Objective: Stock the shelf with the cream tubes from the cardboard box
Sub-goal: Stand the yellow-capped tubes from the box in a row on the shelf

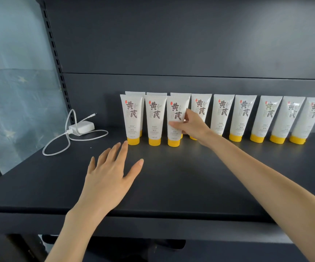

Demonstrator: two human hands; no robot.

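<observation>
Several white cream tubes with yellow caps stand cap-down in a row along the back of the dark shelf (pixel 190 176). At the left end a second row of three stands in front. My right hand (pixel 192 124) grips the third front tube (pixel 175 114), thumb across its face and fingers behind it. My left hand (pixel 111 173) hovers flat with spread fingers over the shelf, its fingertips close to the cap of the leftmost front tube (pixel 132 118), touching nothing. The cardboard box is out of view.
A white charger (pixel 82 127) with a looped white cable (pixel 58 146) lies on the shelf's left part. A slotted upright post (pixel 56 59) stands at the back left. Bare shelf surface stretches in front of the tubes to the front edge.
</observation>
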